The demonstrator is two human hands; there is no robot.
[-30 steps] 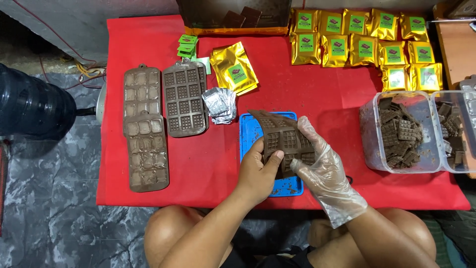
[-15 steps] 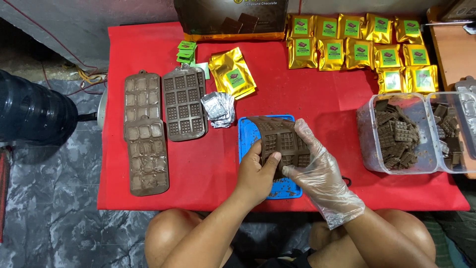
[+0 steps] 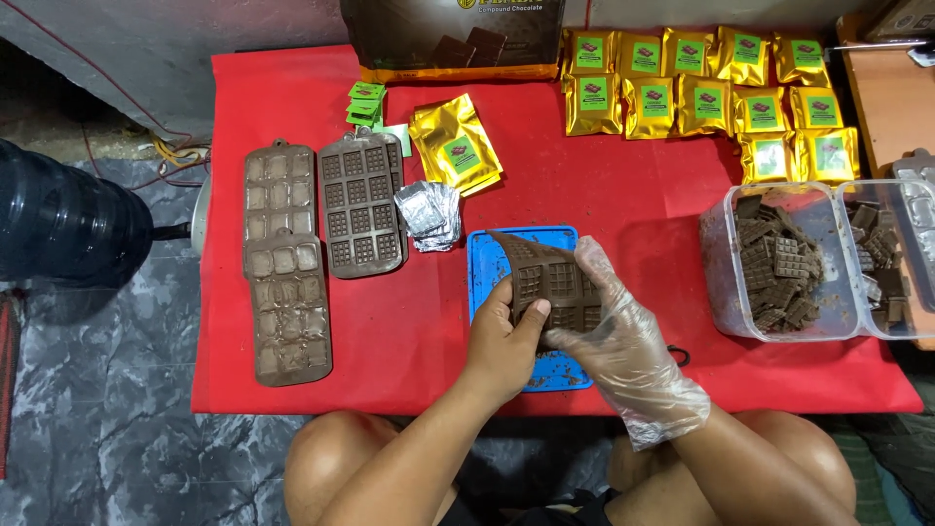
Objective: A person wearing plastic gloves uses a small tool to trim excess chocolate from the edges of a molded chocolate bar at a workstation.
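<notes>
Containers: two clear plastic tubs [image 3: 723, 263] are set at the right edge of the red table [image 3: 623, 205], both filled with small brown chocolate pieces [image 3: 774, 273].
Tray: one blue rectangular tray [image 3: 484, 268] is dotted with crumbs.
Hands: a flexible brown silicone mould [image 3: 550, 282] is grasped above the tray by the bare left hand [image 3: 502, 341] and the plastic-gloved right hand [image 3: 618, 336].
Moulds: three more brown moulds [image 3: 362, 205] are laid at left.
Pouches: about fourteen gold foil pouches [image 3: 703, 102] are counted.

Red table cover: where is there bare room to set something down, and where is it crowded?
On the red cover, one free patch lies between the blue tray and the clear tub, below the gold pouches. A smaller one lies in front of the brown moulds. The far right edge is crowded, and both hands hold a mould over the tray.
</notes>
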